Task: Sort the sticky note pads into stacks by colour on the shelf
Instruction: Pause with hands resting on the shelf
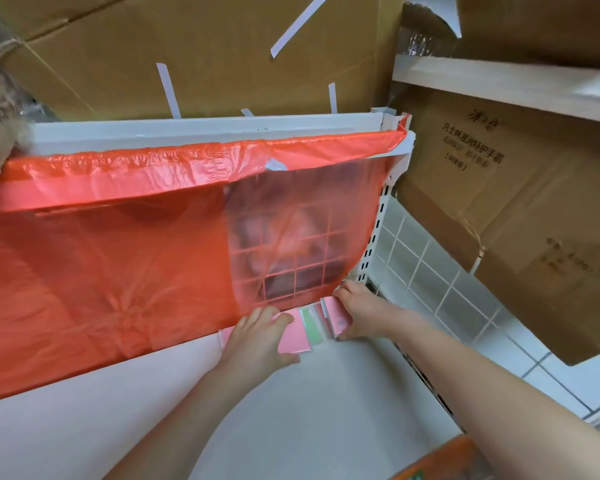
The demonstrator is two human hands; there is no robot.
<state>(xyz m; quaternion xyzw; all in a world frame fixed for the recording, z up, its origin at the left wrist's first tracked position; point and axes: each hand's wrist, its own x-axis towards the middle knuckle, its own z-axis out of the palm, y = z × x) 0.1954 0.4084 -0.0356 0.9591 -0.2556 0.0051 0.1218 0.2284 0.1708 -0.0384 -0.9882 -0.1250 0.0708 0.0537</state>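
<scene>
A: Listing by size, largest first. Cardboard boxes: one big box (194,53) above the rack, two more at right, one printed box (465,174) under a wooden board (506,83) and one (555,292) lower down. Red plastic sheet (118,237): one, hanging from the white frame (201,128) across the back of the shelf.

B: Entered. The rack?

A: Shelf (291,410): one, pale and flat. Wire grid panel (426,271): one at the right side, with more grid showing through the red sheet. An orange item (440,459) at the bottom edge: one, too cut off to identify.

B: Hands?

A: Two. Left hand (257,336): fingers lie fairly straight on top of the large pink pad (293,337), thumb along its near edge. Right hand (359,315): fingers curl round the far end of a pink pad (338,322) that stands tilted on edge, thumb at the near end.

B: Pads counted?

A: Pink showing in three places: the large flat one, the tilted one, and a sliver (226,336) left of the left hand. Green pad (311,327): one. Further thin edges beside the tilted pad cannot be counted.

B: Position?

A: All at the back of the shelf, at the lower edge of the red sheet. The green pad lies between the two hands, touching the large pink one.
</scene>
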